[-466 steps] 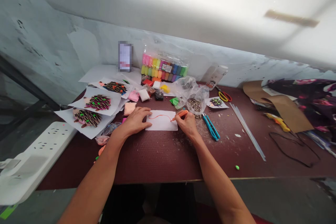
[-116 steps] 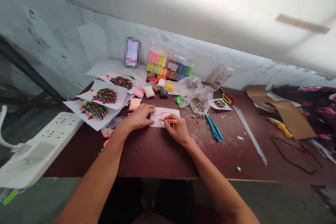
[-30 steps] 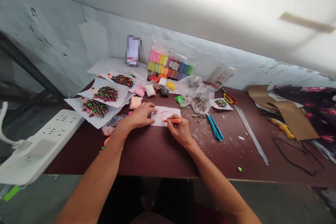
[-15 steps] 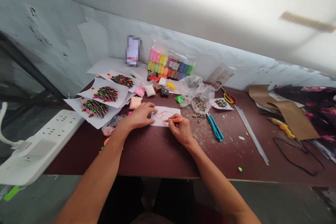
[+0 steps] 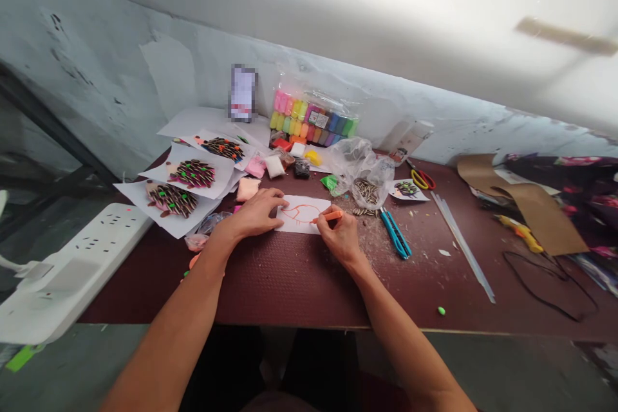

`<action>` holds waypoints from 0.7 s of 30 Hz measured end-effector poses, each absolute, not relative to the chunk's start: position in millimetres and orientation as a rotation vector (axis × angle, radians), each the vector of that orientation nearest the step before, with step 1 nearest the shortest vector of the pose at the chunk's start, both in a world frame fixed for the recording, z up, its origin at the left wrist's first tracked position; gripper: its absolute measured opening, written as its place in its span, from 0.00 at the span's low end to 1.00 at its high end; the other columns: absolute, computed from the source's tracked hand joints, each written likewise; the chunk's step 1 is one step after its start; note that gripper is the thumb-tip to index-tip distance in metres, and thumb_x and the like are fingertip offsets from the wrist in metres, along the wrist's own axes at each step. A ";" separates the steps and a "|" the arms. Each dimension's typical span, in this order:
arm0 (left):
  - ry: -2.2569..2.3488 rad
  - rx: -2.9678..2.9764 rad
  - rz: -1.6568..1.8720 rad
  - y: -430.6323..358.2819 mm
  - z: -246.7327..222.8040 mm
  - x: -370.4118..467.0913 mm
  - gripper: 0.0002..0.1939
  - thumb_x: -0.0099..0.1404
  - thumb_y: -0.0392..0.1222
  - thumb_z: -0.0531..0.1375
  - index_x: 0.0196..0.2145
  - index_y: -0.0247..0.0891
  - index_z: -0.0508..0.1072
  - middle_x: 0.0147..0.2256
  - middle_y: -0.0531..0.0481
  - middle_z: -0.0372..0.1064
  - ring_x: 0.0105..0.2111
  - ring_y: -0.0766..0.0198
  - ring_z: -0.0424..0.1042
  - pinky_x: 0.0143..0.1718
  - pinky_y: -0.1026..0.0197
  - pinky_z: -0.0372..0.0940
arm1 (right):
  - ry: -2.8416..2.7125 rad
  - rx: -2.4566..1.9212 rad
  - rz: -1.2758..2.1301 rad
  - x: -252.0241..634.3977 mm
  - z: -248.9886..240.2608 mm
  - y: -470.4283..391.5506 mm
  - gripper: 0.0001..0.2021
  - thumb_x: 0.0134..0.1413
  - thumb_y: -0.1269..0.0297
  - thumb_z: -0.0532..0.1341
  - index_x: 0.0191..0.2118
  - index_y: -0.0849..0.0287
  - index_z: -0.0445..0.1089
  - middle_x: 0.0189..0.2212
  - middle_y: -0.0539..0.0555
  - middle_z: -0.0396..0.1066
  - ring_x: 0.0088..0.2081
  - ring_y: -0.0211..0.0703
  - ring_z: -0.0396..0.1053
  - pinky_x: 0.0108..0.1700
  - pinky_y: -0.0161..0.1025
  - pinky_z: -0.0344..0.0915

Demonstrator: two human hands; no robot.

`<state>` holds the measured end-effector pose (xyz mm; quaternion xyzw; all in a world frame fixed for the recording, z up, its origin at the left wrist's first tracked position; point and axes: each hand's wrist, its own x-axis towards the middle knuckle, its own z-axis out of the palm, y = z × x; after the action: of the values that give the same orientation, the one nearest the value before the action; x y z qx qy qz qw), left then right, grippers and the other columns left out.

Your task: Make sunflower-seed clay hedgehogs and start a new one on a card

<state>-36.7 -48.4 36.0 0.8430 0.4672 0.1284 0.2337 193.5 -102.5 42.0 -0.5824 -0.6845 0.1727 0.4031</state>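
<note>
A small sheet of white paper (image 5: 290,225) lies on the dark red table, with an orange outline drawn on it. My right hand (image 5: 342,237) is closed around an orange marker (image 5: 329,216), its tip at the paper near the lower right of the outline. On the paper's left edge rests my left hand (image 5: 258,211), fingers stretched out and holding nothing. Just behind the left hand sits a peach block of clay (image 5: 248,189). A clear plastic bag of striped sunflower seeds (image 5: 365,190) is behind and to the right of the paper.
Sheets with seed-covered clay hedgehogs (image 5: 190,174) are stacked at left, near a white power strip (image 5: 72,264). A blue utility knife (image 5: 396,235), scissors (image 5: 423,179), glue sticks (image 5: 463,248) and a yellow glue gun (image 5: 520,232) lie at right. Packed coloured clay (image 5: 313,119) leans on the wall.
My right hand has moved slightly right with the marker. The orange outline has grown, with a rounded right side and short strokes below. My left hand stays on the paper.
</note>
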 end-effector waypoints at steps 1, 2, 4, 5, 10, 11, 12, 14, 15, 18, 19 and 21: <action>1.283 2.314 0.349 -48.5 36.4 -36.6 0.24 0.56 0.40 0.61 0.52 0.41 0.76 0.59 0.43 0.67 0.59 0.49 0.64 0.64 0.47 0.58 | -1.735 -1.472 0.434 193.1 42.2 -102.7 0.10 0.52 0.62 0.56 0.22 0.57 0.66 0.17 0.47 0.64 0.20 0.35 0.61 0.27 0.33 0.55; 1.284 2.313 0.345 -48.6 37.0 -36.5 0.24 0.56 0.40 0.61 0.52 0.41 0.76 0.59 0.43 0.67 0.59 0.49 0.64 0.64 0.47 0.58 | -1.738 -1.473 0.435 192.8 42.3 -102.9 0.10 0.52 0.62 0.56 0.22 0.57 0.66 0.17 0.47 0.64 0.20 0.35 0.61 0.27 0.33 0.55; 1.287 2.307 0.333 -48.7 38.3 -36.2 0.24 0.56 0.40 0.61 0.52 0.41 0.76 0.59 0.42 0.66 0.60 0.49 0.64 0.64 0.47 0.58 | -1.744 -1.475 0.440 192.5 42.4 -103.1 0.11 0.52 0.62 0.56 0.22 0.57 0.67 0.17 0.47 0.64 0.20 0.35 0.61 0.27 0.33 0.55; 1.288 2.304 0.326 -48.8 38.8 -36.1 0.24 0.56 0.40 0.61 0.52 0.40 0.76 0.59 0.42 0.66 0.60 0.49 0.64 0.64 0.47 0.57 | -1.748 -1.477 0.443 192.6 42.3 -103.1 0.11 0.52 0.62 0.56 0.22 0.57 0.67 0.17 0.47 0.64 0.20 0.35 0.61 0.27 0.33 0.55; 1.284 2.308 0.332 -48.8 37.7 -36.3 0.24 0.56 0.40 0.61 0.52 0.41 0.76 0.59 0.42 0.66 0.60 0.49 0.64 0.64 0.47 0.57 | -1.752 -1.492 0.450 194.1 42.0 -102.4 0.10 0.50 0.63 0.56 0.21 0.56 0.65 0.16 0.46 0.63 0.19 0.35 0.59 0.26 0.33 0.54; 1.284 2.310 0.339 -48.5 36.9 -36.6 0.24 0.56 0.40 0.61 0.52 0.41 0.76 0.59 0.42 0.66 0.59 0.49 0.64 0.64 0.47 0.57 | -1.745 -1.493 0.449 194.6 42.1 -102.2 0.10 0.50 0.63 0.56 0.20 0.56 0.64 0.16 0.46 0.62 0.19 0.35 0.59 0.26 0.33 0.54; 1.281 2.312 0.346 -48.2 36.1 -37.0 0.24 0.57 0.40 0.61 0.52 0.41 0.76 0.59 0.43 0.66 0.59 0.49 0.64 0.64 0.47 0.57 | -1.735 -1.494 0.447 195.1 42.2 -101.9 0.10 0.50 0.63 0.56 0.20 0.56 0.64 0.16 0.46 0.63 0.19 0.35 0.59 0.26 0.33 0.54; 1.275 2.318 0.357 -47.5 34.5 -37.8 0.23 0.57 0.41 0.61 0.52 0.42 0.76 0.59 0.44 0.66 0.59 0.49 0.64 0.64 0.47 0.58 | -1.714 -1.496 0.435 196.2 42.4 -101.4 0.10 0.50 0.62 0.56 0.21 0.56 0.65 0.16 0.47 0.64 0.20 0.35 0.60 0.26 0.33 0.55; 1.272 2.321 0.358 -47.2 34.0 -38.1 0.23 0.57 0.41 0.61 0.52 0.43 0.76 0.59 0.44 0.66 0.59 0.49 0.64 0.64 0.47 0.58 | -1.706 -1.498 0.428 196.6 42.5 -101.2 0.10 0.50 0.62 0.55 0.21 0.57 0.65 0.17 0.47 0.64 0.20 0.35 0.60 0.26 0.33 0.55; 1.267 2.327 0.349 -46.8 33.7 -38.5 0.23 0.57 0.41 0.61 0.52 0.43 0.76 0.59 0.44 0.66 0.59 0.50 0.64 0.64 0.47 0.58 | -1.697 -1.495 0.416 197.0 42.3 -100.6 0.11 0.51 0.61 0.56 0.21 0.57 0.65 0.17 0.47 0.64 0.20 0.35 0.60 0.26 0.33 0.55; 1.268 2.327 0.347 -46.9 33.9 -38.4 0.23 0.57 0.41 0.61 0.52 0.43 0.76 0.59 0.44 0.66 0.59 0.50 0.64 0.64 0.47 0.58 | -1.698 -1.490 0.416 196.9 42.3 -100.5 0.11 0.51 0.61 0.56 0.21 0.57 0.65 0.17 0.47 0.64 0.20 0.35 0.60 0.26 0.33 0.55; 1.271 2.323 0.346 -47.3 34.4 -38.0 0.23 0.57 0.41 0.61 0.52 0.42 0.76 0.59 0.43 0.66 0.60 0.50 0.64 0.64 0.47 0.57 | -1.704 -1.483 0.419 196.6 42.2 -100.4 0.11 0.51 0.61 0.56 0.21 0.56 0.65 0.17 0.47 0.64 0.20 0.35 0.60 0.27 0.34 0.55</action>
<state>-38.0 -47.3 34.4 0.8459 0.4627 0.1260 0.2333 196.6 -100.4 42.2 -0.5888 -0.6765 0.1664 0.4098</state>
